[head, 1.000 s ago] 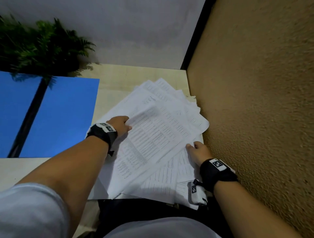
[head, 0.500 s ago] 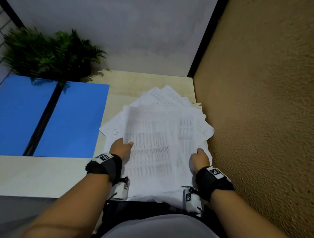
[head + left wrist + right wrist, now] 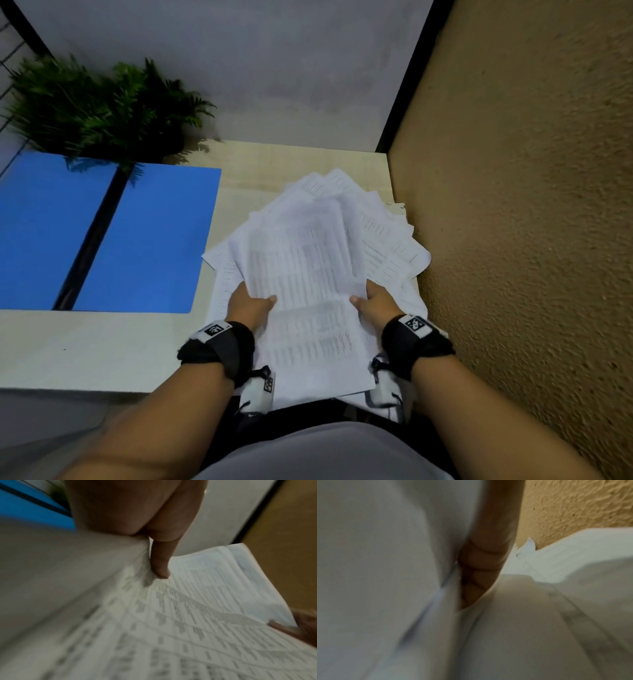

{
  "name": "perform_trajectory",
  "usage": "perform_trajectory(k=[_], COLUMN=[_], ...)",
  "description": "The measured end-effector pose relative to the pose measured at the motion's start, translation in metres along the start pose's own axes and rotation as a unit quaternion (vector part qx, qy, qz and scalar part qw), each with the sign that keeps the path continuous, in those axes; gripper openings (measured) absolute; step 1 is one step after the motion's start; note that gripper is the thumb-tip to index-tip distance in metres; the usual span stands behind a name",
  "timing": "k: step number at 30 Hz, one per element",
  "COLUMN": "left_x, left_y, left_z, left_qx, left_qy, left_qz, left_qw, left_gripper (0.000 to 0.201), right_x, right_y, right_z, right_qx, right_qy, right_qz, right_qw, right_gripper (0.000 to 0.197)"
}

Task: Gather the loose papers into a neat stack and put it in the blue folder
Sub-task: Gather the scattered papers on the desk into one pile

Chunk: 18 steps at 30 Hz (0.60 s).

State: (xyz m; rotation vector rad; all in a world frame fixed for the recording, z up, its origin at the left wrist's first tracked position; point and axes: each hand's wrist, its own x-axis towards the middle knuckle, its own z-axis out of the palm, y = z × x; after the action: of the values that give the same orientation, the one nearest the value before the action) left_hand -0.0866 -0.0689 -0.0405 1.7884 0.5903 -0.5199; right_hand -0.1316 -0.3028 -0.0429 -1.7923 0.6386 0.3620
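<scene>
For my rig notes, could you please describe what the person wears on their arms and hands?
Both forearms are bare. The left hand and right hand wear no gloves. Each wrist carries a black strap with a white tag printed in black, and a small white camera unit hangs beneath.

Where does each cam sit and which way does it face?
Head: above, looking down at papers, blue folder, both forearms.
Left wrist: along left hand, thumb on papers.
Right wrist: along right hand, fingers curled among sheets.
Shared: the papers; the folder in head and left wrist.
</scene>
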Motion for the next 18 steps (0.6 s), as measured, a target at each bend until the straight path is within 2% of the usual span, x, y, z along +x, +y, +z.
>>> perform_trajectory(k=[1,3,5,6,8,10,12,15,18], left_x=[0.0,0.0,0.0,0.0,0.002,0.006,0.006,0.003,0.005], left_y=[0.001,-0.001,-0.008,-0.011,-0.02,-0.029,-0.032,-0.029,-0.027], left_z=[-0.008,-0.025,-0.04,-0.045,-0.049,-0.048,-0.043,-0.03,-0.015], left_qx=[-0.009,-0.013,-0.006,0.0,0.021,0.024,-0.037,-0.087,-0.152], left_qy=[0.031,0.069,0.083,0.086,0.082,0.079,0.062,0.036,-0.008], left_qz=[-0.006,-0.017,-0.037,-0.048,-0.072,-0.082,-0.089,-0.082,-0.067], left_qw=[0.999,0.997,0.996,0.995,0.994,0.993,0.993,0.992,0.986], left_gripper=[0.05,0.04,0.039,0.039,0.042,0.047,0.055,0.053,0.055], right_x=[0.004,0.021,0.043,0.049,0.057,0.06,0.062,0.055,0.036], right_y=[-0.007,-0.024,-0.039,-0.047,-0.055,-0.055,-0.051,-0.044,-0.032], right_z=[-0.006,-0.022,-0.041,-0.047,-0.049,-0.045,-0.038,-0.025,-0.021], right_qx=[0.006,-0.038,-0.158,-0.21,-0.26,-0.334,-0.37,-0.304,-0.278], right_qy=[0.006,0.09,0.177,0.188,0.142,0.092,0.08,0.078,0.108], right_qz=[-0.014,-0.047,-0.068,-0.068,-0.024,0.013,0.012,0.028,0.027], right_qw=[1.0,0.994,0.969,0.957,0.955,0.938,0.925,0.949,0.954], right_gripper=[0.025,0.012,0.022,0.036,0.065,0.075,0.061,0.045,0.033])
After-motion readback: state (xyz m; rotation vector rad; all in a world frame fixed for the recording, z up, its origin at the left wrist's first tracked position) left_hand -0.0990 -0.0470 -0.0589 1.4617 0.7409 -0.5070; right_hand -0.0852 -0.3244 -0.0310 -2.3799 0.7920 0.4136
